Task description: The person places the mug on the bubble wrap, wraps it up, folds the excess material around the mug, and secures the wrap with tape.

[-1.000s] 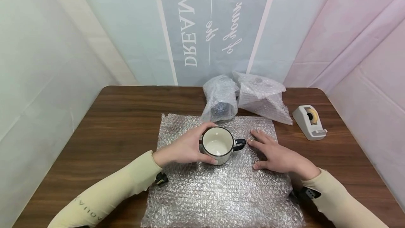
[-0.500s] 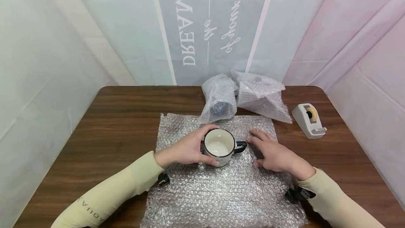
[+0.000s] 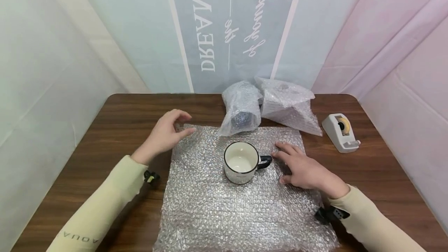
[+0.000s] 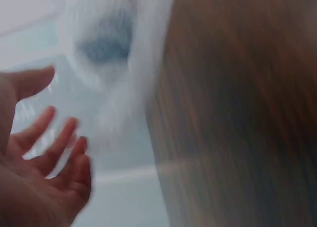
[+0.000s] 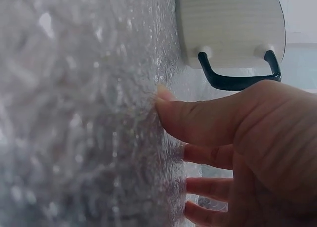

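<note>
A white mug (image 3: 240,162) with a black rim and black handle stands upright on a spread sheet of bubble wrap (image 3: 224,213). My left hand (image 3: 167,131) is off the mug, over the sheet's far left corner, its fingers apart with nothing between them. In the left wrist view that hand (image 4: 49,157) shows loose, spread fingers. To the right of the mug, my right hand (image 3: 303,169) rests its fingertips on the bubble wrap, close to the handle. The right wrist view has the thumb (image 5: 198,119) and fingers touching the sheet, with the black handle (image 5: 233,82) just beyond.
Two bubble-wrapped bundles stand at the back: a smaller one (image 3: 241,108) with something dark inside, and a larger one (image 3: 288,104) to its right. A white tape dispenser (image 3: 341,133) sits at the right on the wooden table (image 3: 122,127). Fabric walls enclose three sides.
My left hand has let go of the mug and moved left and away to the sheet's far left corner. The mug stays standing; my right hand has hardly moved.
</note>
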A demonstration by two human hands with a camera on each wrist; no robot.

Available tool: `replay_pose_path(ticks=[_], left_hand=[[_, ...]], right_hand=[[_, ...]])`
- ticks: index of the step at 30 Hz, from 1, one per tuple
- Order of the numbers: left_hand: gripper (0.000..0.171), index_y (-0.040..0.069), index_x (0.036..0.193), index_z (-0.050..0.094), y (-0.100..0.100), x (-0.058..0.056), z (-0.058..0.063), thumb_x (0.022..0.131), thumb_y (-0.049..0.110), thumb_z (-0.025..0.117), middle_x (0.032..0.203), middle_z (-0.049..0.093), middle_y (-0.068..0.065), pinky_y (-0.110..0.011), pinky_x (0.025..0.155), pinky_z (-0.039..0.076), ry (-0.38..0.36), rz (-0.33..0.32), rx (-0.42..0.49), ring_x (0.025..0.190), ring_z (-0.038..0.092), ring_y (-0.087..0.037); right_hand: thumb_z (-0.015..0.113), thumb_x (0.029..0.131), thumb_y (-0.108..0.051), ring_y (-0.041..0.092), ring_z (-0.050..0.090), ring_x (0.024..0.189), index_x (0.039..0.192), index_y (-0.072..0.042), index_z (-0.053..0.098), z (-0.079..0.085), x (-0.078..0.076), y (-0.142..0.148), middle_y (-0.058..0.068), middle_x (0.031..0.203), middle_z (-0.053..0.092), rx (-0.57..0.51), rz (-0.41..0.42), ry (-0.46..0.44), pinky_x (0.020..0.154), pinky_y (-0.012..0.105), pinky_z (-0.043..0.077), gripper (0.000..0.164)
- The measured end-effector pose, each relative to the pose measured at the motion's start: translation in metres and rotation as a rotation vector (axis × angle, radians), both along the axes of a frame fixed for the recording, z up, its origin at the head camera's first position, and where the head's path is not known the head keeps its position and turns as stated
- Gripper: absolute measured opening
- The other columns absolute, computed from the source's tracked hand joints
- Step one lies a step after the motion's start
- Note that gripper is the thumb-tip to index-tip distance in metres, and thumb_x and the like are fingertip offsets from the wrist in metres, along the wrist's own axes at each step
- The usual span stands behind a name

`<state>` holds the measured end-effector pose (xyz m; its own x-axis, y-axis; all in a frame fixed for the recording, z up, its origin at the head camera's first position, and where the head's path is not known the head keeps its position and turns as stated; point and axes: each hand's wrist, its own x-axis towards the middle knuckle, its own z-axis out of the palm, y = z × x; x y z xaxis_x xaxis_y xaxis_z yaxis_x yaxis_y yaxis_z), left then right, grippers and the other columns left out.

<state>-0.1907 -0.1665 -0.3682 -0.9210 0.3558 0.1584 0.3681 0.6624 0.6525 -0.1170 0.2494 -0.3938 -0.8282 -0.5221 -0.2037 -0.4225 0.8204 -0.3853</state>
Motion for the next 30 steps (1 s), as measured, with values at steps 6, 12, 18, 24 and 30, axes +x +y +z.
replay_pose_path(ticks=[6, 12, 18, 24, 30], left_hand=[[0.062, 0.007, 0.142, 0.050, -0.021, -0.013, -0.019, 0.092, 0.038, 0.072, 0.130, 0.057, -0.013, -0.048, 0.088, 0.046, -0.259, 0.046, -0.023, 0.109, 0.055, -0.029], [0.040, 0.015, 0.136, 0.061, -0.014, -0.011, -0.031, 0.098, 0.023, 0.067, 0.127, 0.063, -0.008, -0.040, 0.076, 0.048, -0.283, -0.099, 0.014, 0.085, 0.059, -0.020], [0.024, 0.010, 0.123, 0.067, -0.001, -0.009, -0.025, 0.099, 0.013, 0.063, 0.111, 0.069, -0.002, -0.038, 0.079, 0.051, -0.235, -0.231, 0.002, 0.095, 0.064, -0.016], [0.041, 0.005, 0.143, 0.050, 0.010, -0.005, -0.021, 0.103, 0.009, 0.053, 0.110, 0.065, -0.005, -0.042, 0.087, 0.048, -0.261, -0.369, -0.125, 0.095, 0.060, -0.018], [0.031, 0.010, 0.123, 0.069, 0.016, -0.001, -0.021, 0.102, 0.000, 0.048, 0.102, 0.058, -0.003, -0.038, 0.083, 0.045, -0.172, -0.476, -0.227, 0.089, 0.050, -0.017]], right_hand=[[0.086, 0.076, -0.026, 0.047, 0.024, 0.142, 0.141, -0.007, 0.054, 0.001, 0.000, -0.001, 0.019, 0.160, 0.025, 0.027, 0.008, 0.001, 0.087, 0.057, 0.050, 0.075], [0.087, 0.076, -0.029, 0.045, 0.027, 0.140, 0.140, -0.008, 0.055, 0.002, 0.001, -0.001, 0.018, 0.158, 0.027, 0.044, 0.026, 0.031, 0.075, 0.049, 0.054, 0.075], [0.087, 0.076, -0.029, 0.045, 0.027, 0.140, 0.141, -0.008, 0.055, 0.002, 0.001, 0.001, 0.018, 0.158, 0.028, 0.039, 0.034, 0.052, 0.078, 0.051, 0.054, 0.075], [0.086, 0.077, -0.029, 0.045, 0.031, 0.137, 0.141, -0.008, 0.055, 0.004, 0.002, 0.000, 0.018, 0.156, 0.032, 0.063, 0.046, 0.075, 0.075, 0.050, 0.054, 0.075], [0.087, 0.077, -0.031, 0.042, 0.034, 0.134, 0.141, -0.009, 0.055, 0.004, 0.003, -0.002, 0.018, 0.152, 0.036, 0.079, 0.061, 0.098, 0.074, 0.047, 0.055, 0.075]])
